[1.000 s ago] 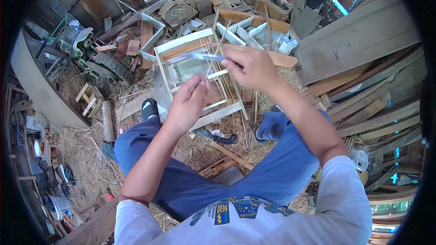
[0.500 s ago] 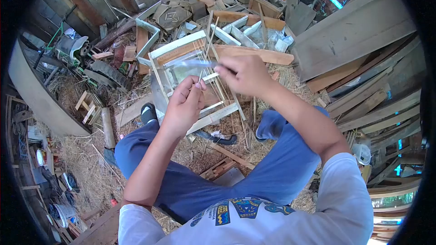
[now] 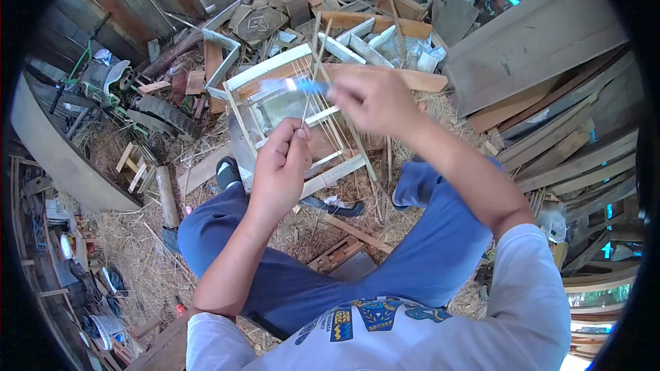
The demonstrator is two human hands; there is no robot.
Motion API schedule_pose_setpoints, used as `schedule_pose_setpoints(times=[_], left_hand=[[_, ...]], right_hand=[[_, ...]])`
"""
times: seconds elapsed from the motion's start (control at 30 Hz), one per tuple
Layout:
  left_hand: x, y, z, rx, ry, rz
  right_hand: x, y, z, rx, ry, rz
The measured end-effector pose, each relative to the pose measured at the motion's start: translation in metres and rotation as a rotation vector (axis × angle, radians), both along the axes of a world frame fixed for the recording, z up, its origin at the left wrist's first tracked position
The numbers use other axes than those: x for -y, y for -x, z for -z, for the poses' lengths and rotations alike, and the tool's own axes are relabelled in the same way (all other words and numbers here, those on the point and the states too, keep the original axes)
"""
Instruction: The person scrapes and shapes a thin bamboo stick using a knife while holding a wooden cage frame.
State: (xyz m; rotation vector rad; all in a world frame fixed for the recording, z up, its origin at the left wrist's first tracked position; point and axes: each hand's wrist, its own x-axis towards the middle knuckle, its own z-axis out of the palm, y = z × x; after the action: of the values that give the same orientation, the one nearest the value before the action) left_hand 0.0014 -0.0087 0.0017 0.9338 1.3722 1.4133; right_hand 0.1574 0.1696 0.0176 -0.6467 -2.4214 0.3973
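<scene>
In the middle of the head view my left hand (image 3: 281,165) is closed, pinching a thin wooden stick (image 3: 306,110) that points up from the fingertips. My right hand (image 3: 379,104) is wrapped round the handle of a knife (image 3: 293,85). Its blade points left, smeared by motion and glinting, and passes by the upper part of the stick. I cannot tell whether the edge touches it. Beyond both hands a wooden frame (image 3: 334,178) with pale crossbars lies on a board, and several thin sticks (image 3: 333,128) rest across it.
Scrap boards and offcuts (image 3: 364,41) pile up behind the frame. A large plank (image 3: 529,41) leans at the right above stacked boards. On the left are a machine with a wheel (image 3: 165,113) and a curved panel (image 3: 65,148). Straw and shavings (image 3: 165,254) cover the ground.
The right hand and knife have shifted slightly up, and the blade now sits higher along the stick. The left hand is slightly lower, still pinching the stick.
</scene>
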Motion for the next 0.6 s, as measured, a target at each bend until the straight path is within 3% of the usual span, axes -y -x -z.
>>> schedule_pose_setpoints(times=[0.07, 0.13, 0.2, 0.33, 0.6], left_hand=[[-0.003, -0.001, -0.002, -0.109, -0.018, -0.027], [-0.001, -0.001, -0.002, -0.243, -0.045, -0.077], [0.003, 0.002, -0.007, -0.119, 0.011, -0.048], [0.004, -0.005, -0.011, -0.173, 0.007, -0.029], [0.000, -0.004, -0.009, -0.342, 0.000, -0.109]], right_hand=[[0.025, 0.001, 0.000, -0.053, -0.067, -0.196], [0.007, 0.002, 0.003, -0.032, -0.014, -0.112], [-0.017, 0.003, -0.001, 0.021, 0.051, 0.036], [0.025, 0.001, 0.002, -0.077, -0.080, -0.164], [0.025, 0.006, -0.004, -0.008, -0.098, -0.162]])
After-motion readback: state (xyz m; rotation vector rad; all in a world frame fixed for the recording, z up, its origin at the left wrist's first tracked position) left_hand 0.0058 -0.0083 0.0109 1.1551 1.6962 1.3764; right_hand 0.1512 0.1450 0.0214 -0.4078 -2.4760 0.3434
